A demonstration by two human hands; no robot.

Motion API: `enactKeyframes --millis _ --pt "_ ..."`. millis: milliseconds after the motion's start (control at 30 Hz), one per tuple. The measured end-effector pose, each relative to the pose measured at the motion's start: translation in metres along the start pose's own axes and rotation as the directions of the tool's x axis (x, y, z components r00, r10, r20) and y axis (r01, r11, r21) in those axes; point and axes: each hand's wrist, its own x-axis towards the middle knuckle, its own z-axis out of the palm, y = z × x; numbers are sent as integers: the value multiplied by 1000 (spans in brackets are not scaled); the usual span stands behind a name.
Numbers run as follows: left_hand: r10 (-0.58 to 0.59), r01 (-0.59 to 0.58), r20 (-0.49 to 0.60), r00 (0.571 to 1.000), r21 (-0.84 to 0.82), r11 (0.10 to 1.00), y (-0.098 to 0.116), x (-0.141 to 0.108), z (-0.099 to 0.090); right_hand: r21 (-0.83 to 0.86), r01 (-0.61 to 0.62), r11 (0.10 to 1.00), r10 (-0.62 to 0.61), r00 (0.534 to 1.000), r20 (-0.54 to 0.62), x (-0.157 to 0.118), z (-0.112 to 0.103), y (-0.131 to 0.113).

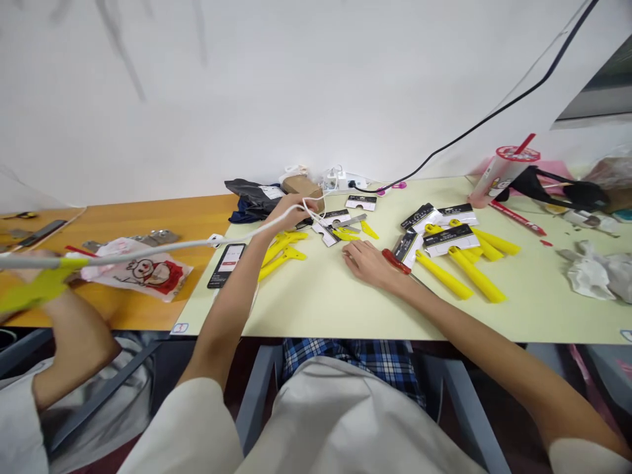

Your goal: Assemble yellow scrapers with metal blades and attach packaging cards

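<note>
At L fingers (307, 203) (grip unclear), wht cable (237, 237) w/ loops

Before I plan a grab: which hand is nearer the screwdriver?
Right. The right hand rests on the table beside the screwdriver; the left hand is farther off, back and left, at the white cable.

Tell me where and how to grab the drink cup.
Best grip is probably around the middle of the cup's wall, coming in from the left and near side. It is tall and looks tilted, top to the right; the straw sticks up from the lid, and a black item crowds the right side.
</note>
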Motion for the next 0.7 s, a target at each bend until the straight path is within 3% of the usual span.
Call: enactKeyframes --millis 67,133,200,300,367,400,533,700 --pt "-84 61 -119 989 -183 981 3 -53 0 22 -5 1000 5 1000 23 30 15 -20" --pt "-209 47 -301 930 -466 883 9 -98 8 -1 -71 997 71 997 30 66 32 -43" --pt "-335 36 -360 871 -633 773 17 -134 19 -41 -65 997 66 997 31 103 50 -63" --pt "-398 23 -350 848 -726 687 28 -174 28 -100 207 973 -195 973 121 151 73 -82" --pt "-402 5 -358 843 -742 670 32 -192 27 -112 413 904 -380 895 233 172 82 -88" --pt "-408 9 -351 843 -749 663 33 -199 25 -109 447 888 -410 877 251 179 85 -89" --pt "-411 33 -322 853 -753 657 37 -204 11 -195 507 840 -478 860 179 176 78 -83" --pt "-355 4 -319 879 -738 674 41 -171 1 -232 452 861 -473 880 -42 109 31 -51"
